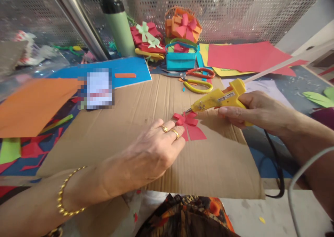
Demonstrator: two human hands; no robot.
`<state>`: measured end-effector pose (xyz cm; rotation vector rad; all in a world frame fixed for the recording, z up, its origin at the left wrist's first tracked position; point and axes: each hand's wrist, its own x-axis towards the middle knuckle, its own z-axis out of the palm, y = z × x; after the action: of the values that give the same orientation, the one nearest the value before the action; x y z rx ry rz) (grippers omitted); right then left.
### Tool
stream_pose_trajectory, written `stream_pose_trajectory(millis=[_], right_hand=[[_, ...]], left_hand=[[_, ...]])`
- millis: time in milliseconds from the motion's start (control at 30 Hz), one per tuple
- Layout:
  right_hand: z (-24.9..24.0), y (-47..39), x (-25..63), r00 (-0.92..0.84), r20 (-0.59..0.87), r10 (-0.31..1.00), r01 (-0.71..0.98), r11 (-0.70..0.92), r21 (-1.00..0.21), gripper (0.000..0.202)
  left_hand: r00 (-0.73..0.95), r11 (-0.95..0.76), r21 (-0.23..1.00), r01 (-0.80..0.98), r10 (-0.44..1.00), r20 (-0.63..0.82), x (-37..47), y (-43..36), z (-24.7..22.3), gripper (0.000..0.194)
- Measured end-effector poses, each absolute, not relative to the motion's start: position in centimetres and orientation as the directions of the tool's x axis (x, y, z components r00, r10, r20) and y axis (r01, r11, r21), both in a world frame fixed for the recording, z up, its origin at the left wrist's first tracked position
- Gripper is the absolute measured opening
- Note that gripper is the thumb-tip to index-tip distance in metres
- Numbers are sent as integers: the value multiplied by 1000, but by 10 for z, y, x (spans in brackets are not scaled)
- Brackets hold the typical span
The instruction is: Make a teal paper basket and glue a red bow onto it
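Observation:
A yellow hot glue gun [221, 99] is gripped in my right hand [257, 110], with a long glue stick rising from its back. Its metal nozzle points down and left at the top of a red paper bow [191, 120], touching it or just above it. My left hand [165, 143] rests on the cardboard sheet [208, 167], its bent fingers holding the bow's left side; the fingertips are partly hidden. Two flat red tails spread from the bow toward me.
Scissors with red handles [202, 72] and others with yellow handles [199, 86] lie beyond the bow. Small paper bags, including a blue one [181, 60], stand behind, near a green bottle [118, 30]. Red paper [245, 57] lies at back right, orange paper [39, 104] at left. A cable [294, 188] hangs at right.

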<state>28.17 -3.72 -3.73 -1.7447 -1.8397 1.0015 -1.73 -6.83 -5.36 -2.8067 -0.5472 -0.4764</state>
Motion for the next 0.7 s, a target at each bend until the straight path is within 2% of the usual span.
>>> stream_pose_trajectory(millis=[467,700], right_hand=[[-34,-36,275,-147,-152,977,676,-13,-737,78],[-33,-34,274,-163,-194,967,694,-27,-719,76]], left_hand=[[882,-908,-159,387,314,351,-16,-66,-51,28],[876,-906,-172,387,304,374,-15,-66,-53,28]])
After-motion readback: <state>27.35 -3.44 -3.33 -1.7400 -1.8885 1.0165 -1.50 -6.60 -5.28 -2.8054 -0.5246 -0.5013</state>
